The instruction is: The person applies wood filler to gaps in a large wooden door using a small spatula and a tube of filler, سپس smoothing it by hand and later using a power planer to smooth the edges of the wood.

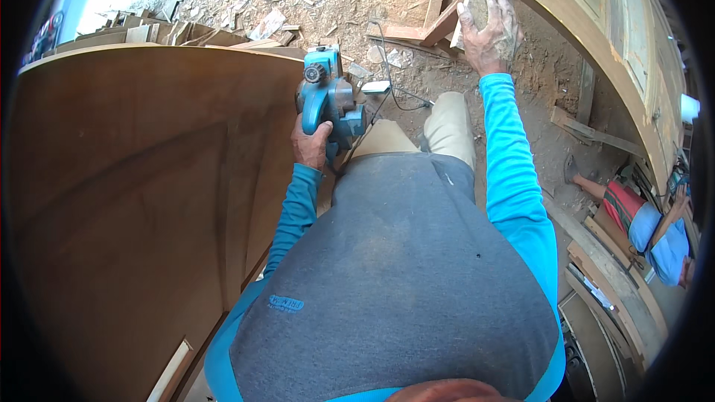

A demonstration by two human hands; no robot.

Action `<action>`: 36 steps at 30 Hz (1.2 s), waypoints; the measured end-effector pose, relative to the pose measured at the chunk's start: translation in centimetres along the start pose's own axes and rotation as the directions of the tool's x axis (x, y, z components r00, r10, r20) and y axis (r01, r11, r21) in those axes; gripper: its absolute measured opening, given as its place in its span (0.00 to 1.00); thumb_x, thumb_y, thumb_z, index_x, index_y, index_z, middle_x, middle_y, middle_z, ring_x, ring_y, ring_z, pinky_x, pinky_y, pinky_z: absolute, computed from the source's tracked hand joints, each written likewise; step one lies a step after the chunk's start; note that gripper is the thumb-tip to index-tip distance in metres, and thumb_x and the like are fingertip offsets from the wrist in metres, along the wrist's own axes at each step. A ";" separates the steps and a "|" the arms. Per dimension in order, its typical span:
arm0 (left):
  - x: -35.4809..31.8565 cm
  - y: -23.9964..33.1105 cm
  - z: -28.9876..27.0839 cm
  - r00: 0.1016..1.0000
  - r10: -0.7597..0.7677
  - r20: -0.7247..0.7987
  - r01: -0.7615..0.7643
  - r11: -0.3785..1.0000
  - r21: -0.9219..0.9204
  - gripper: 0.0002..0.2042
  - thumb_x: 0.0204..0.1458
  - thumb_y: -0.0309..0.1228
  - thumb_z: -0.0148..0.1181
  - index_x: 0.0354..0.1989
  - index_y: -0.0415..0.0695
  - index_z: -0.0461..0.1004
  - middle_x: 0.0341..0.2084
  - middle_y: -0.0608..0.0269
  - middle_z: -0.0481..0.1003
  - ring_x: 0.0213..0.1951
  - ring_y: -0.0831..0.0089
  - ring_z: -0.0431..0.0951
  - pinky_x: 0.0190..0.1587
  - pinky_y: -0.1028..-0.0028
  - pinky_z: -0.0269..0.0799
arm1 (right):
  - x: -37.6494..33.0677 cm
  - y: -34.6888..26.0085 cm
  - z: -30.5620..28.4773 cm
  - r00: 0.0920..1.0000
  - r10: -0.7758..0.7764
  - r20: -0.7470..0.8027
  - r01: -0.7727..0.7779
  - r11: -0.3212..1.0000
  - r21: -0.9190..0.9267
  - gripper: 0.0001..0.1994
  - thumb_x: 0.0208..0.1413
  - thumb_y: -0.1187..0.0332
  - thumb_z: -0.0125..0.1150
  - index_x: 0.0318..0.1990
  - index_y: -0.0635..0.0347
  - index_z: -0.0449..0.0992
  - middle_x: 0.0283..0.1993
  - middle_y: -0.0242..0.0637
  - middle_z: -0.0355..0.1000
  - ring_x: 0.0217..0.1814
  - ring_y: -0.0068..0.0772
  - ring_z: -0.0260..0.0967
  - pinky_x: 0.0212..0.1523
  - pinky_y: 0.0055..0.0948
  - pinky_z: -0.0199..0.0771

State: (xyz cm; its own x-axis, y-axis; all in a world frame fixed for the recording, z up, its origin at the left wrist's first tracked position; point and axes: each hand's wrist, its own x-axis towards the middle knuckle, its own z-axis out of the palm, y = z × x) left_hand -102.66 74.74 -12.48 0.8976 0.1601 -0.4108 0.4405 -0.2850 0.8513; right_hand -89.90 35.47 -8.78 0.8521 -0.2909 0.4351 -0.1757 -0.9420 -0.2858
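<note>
My left hand (309, 147) is wrapped around the rear handle of a blue electric planer (325, 97), which has a round dark knob on top. The planer is at the far right corner of a large brown wooden panel (149, 149); whether its sole touches the panel's edge cannot be made out. My right hand (490, 36) is stretched forward with its fingers apart and nothing in it. It shows above a pale wooden piece and reddish timbers (445, 21), near the edge of a large wooden door-like panel (611, 52); contact is unclear.
A black cord (389, 67) trails over the dirt ground (357, 7) among wood scraps. Stacked offcuts (186, 33) lie beyond the brown panel. Curved boards (611, 283) are piled at right, near another person (655, 234) in a blue top and red shorts.
</note>
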 end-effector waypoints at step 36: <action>1.7 -5.2 -0.4 0.998 0.010 -0.067 0.003 0.981 0.195 0.28 0.45 0.38 0.70 0.56 0.37 0.77 0.42 0.47 0.82 0.45 0.56 0.82 0.53 0.60 0.77 | 0.5 -0.5 1.0 0.992 -0.015 -0.122 0.026 0.996 0.088 0.24 0.61 0.53 0.67 0.58 0.61 0.79 0.66 0.47 0.72 0.71 0.50 0.67 0.71 0.49 0.64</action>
State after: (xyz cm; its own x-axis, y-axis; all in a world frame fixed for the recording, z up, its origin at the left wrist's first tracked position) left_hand -103.42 76.89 -17.48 0.8986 0.2201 -0.3794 0.4386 -0.4636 0.7699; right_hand -88.92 36.01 -9.25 0.7879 -0.2948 0.5406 -0.1095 -0.9310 -0.3482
